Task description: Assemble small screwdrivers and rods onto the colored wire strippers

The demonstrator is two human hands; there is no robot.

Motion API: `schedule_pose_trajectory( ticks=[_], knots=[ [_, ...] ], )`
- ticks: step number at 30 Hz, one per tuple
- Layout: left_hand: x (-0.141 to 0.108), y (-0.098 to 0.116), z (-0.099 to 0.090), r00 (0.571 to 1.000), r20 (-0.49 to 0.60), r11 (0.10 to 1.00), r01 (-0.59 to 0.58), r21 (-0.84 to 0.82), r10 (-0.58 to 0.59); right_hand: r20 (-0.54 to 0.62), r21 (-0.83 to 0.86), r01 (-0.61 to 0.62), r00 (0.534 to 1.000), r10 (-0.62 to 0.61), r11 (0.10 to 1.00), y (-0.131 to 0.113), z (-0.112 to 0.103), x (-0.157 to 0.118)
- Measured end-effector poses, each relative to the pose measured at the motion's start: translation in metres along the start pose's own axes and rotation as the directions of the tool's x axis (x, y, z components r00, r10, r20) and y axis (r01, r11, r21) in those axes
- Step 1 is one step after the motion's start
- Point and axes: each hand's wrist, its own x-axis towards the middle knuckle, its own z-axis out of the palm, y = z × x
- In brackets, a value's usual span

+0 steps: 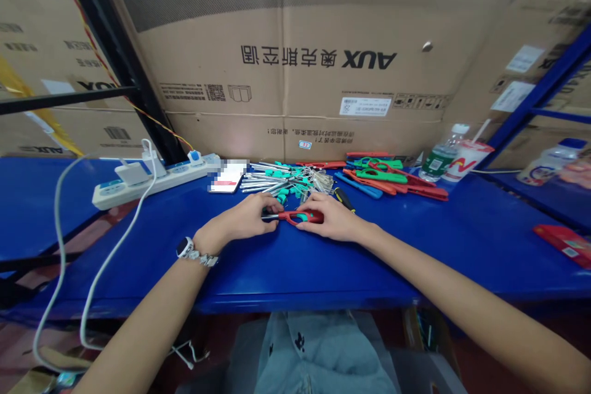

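Observation:
A red utility lighter (287,216) with a green trigger lies level between my two hands, just above the blue table. My left hand (253,215) is closed round its metal nozzle end. At the other end, the fingers of my right hand (335,217) wrap its red handle. Just behind my hands lies a pile of metal lighter nozzles with green triggers (272,178). Right of that pile are loose plastic lighter casings (383,176) in red, green, blue and orange. A yellow and black screwdriver (344,199) lies close to my right hand.
At the left a white power strip (159,181) has plugs and cables hanging over the edge. A phone (229,176) lies beside it. A water bottle (438,157), a paper cup (466,160) and a red packet (564,245) are on the right. Cardboard (295,92) walls the back.

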Motion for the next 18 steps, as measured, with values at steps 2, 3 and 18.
schedule_pose_trajectory(
  ticks=[2,3,18],
  knots=[
    [0.002,0.0,0.002,1.0,-0.001,1.0,-0.011,0.007,0.011,-0.004,-0.003,0.01,1.0,-0.01,1.0,0.0,0.0,0.0],
    [0.003,-0.001,0.003,1.0,0.004,1.0,-0.022,0.013,0.022,-0.005,-0.004,0.015,1.0,-0.015,1.0,0.0,-0.001,0.0],
    [0.007,0.001,0.008,0.999,0.013,0.982,-0.045,0.183,0.044,0.019,-0.119,0.065,0.998,-0.063,0.991,-0.003,-0.002,-0.002]
  ],
)
